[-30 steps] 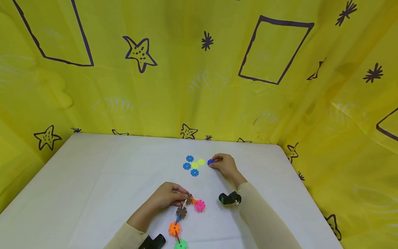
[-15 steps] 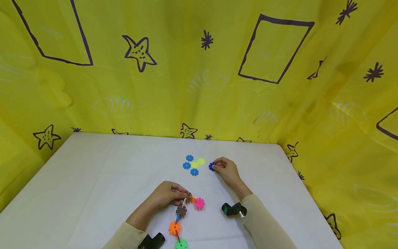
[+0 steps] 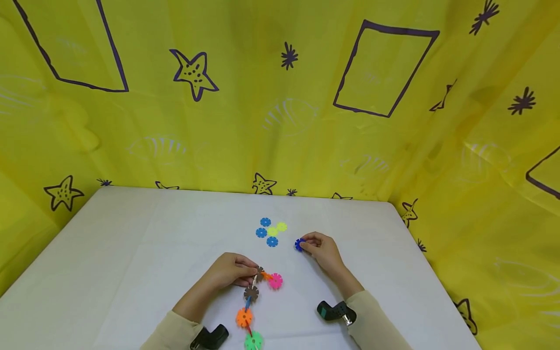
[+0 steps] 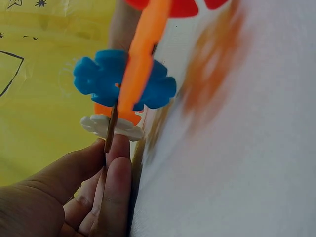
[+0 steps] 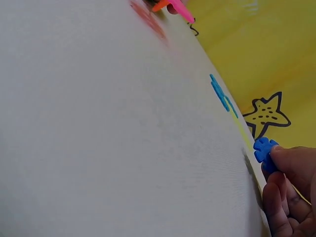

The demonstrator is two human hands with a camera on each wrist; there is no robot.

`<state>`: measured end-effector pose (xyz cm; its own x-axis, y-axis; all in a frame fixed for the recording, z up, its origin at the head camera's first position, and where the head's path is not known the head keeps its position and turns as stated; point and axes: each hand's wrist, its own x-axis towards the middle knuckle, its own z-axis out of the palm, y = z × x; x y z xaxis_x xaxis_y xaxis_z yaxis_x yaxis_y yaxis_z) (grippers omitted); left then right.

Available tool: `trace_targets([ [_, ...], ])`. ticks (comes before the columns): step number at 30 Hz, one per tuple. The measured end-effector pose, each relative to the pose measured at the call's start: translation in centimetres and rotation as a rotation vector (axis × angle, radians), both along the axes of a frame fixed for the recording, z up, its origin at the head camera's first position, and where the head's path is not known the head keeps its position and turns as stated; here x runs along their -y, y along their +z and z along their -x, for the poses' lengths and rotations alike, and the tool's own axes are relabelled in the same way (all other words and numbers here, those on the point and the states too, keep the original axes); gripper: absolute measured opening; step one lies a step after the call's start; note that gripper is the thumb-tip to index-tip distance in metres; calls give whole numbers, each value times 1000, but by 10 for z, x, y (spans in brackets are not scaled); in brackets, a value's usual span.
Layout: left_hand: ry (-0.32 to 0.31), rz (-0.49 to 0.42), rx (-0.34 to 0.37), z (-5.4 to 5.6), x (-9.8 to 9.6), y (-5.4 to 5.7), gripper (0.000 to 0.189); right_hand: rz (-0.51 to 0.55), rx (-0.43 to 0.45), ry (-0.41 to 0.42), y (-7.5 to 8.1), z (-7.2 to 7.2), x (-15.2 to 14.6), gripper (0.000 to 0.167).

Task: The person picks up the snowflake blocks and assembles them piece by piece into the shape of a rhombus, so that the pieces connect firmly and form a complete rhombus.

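My left hand (image 3: 232, 270) pinches a brown notched disc (image 3: 260, 273) at the far end of a chain of interlocked snowflake discs. From it the chain runs on through a white disc (image 4: 94, 125), another brown disc (image 3: 251, 293), a blue disc (image 4: 98, 79), an orange disc (image 3: 244, 317) and a green disc (image 3: 253, 341). An orange piece links the held disc to a pink disc (image 3: 275, 281) on the right. Between thumb and fingers, my right hand (image 3: 324, 252) holds a dark blue snowflake disc (image 3: 299, 244), apart from the chain.
Several light blue discs (image 3: 272, 241) and two yellow discs (image 3: 282, 227) lie flat on the white table (image 3: 175, 223), beyond the hands. A yellow patterned curtain (image 3: 245, 121) stands behind the table and along its sides.
The right hand has drawn the dark blue disc toward the person, away from the loose discs. The left hand and chain have shifted slightly left.
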<state>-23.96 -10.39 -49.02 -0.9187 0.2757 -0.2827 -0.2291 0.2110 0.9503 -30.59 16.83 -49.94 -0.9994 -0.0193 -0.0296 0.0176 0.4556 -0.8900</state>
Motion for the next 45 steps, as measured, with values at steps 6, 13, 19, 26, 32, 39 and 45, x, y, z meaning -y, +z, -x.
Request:
trace_targets([
  [6,-7,-8,5,1,4,1,23,56,-24,43,-2,-17,-1,11],
  [13,-9,-23,8,1,5,1,23,83,-44,100,-3,-40,0,10],
  [19,-7,-20,10,1,7,1,22,74,-35,132,-4,-58,4,12],
  [26,-2,-24,22,3,7,0,22,60,-26,139,-4,-74,8,12],
  [32,-10,-34,27,4,7,0,23,38,-61,161,-5,-82,11,11],
  [39,-22,-48,19,3,7,2,24,37,-85,175,-7,-89,16,13],
  [45,-26,-53,18,3,7,1,23,1,-127,190,-6,-92,21,12],
])
